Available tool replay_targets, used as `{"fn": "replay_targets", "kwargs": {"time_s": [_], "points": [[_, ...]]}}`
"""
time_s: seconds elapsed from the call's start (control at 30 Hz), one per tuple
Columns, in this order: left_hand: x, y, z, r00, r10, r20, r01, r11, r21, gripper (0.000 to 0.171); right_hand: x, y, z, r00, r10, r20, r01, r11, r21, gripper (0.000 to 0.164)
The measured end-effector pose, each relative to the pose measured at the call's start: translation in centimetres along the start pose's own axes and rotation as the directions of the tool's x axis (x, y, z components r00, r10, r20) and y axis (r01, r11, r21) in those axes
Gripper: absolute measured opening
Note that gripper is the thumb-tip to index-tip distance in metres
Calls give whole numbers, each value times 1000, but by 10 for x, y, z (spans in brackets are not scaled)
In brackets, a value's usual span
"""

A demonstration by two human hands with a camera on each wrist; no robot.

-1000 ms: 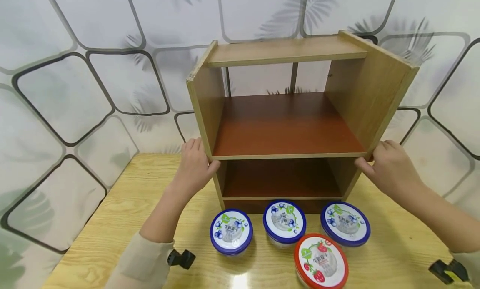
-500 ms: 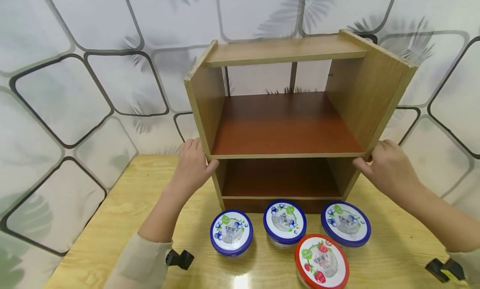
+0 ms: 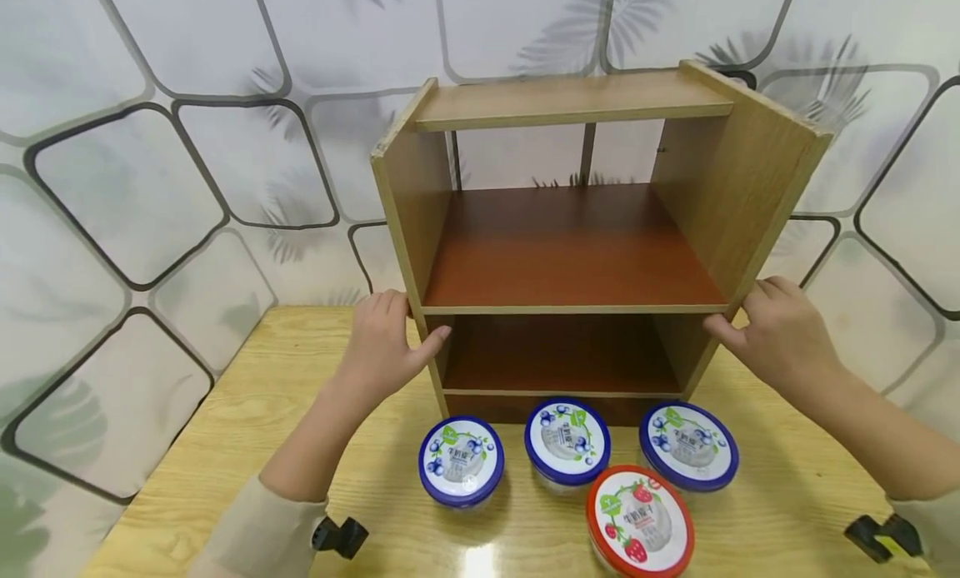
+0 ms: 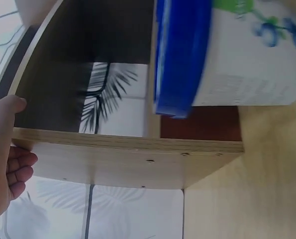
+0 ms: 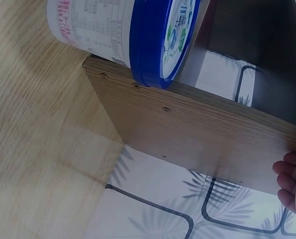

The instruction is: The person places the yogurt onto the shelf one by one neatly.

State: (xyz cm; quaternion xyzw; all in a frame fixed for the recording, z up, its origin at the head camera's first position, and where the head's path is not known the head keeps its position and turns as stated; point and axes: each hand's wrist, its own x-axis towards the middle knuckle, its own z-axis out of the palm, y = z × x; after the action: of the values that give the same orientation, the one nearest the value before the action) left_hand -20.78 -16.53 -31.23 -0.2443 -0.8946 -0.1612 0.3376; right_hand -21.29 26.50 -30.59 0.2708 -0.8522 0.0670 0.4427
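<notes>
A small wooden shelf unit (image 3: 570, 309) with a reddish-brown middle board stands upright on the table. My left hand (image 3: 377, 345) is at its left side panel, fingers against the outer face and thumb reaching across the front edge. In the left wrist view the left fingers (image 4: 21, 172) are bent against that panel. My right hand (image 3: 783, 332) grips the right side panel, its thumb at the front edge. In the right wrist view the right fingers (image 5: 289, 179) lie curled at the panel's outer face.
Before the shelf unit stand three blue-lidded tubs: left (image 3: 461, 461), middle (image 3: 567, 440) and right (image 3: 688, 445). A red-lidded tub (image 3: 640, 520) sits nearer me. The wood-grain table (image 3: 225, 445) meets a patterned wall covering (image 3: 225, 161) behind.
My left hand has slid slightly lower on the left panel, and its thumb has straightened out further to the right. The right hand keeps its grip. The tubs stay put.
</notes>
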Motion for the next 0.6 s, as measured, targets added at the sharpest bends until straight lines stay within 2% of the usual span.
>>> {"fn": "replay_targets", "kwargs": {"time_s": [0.1, 0.17, 0.33, 0.47, 0.6], "points": [[-6, 2, -1, 1000, 15, -6, -14, 999, 31, 45, 0, 0, 1, 1000, -19, -24, 18, 1000, -23, 74], [-10, 4, -1, 1000, 17, -6, -17, 996, 83, 49, 0, 1, 0, 999, -26, -36, 25, 999, -42, 73], [-18, 9, -5, 1000, -15, 23, 10, 977, 214, 62, -2, 3, 1, 998, -37, -51, 34, 997, -69, 70], [-27, 13, -9, 998, -27, 63, 13, 977, 212, 69, -2, 3, 2, 996, -42, -75, 37, 997, -71, 70], [-39, 17, -12, 998, -1, 67, -13, 979, 202, 80, -2, 3, 3, 996, -40, -84, 35, 997, -64, 69]]}}
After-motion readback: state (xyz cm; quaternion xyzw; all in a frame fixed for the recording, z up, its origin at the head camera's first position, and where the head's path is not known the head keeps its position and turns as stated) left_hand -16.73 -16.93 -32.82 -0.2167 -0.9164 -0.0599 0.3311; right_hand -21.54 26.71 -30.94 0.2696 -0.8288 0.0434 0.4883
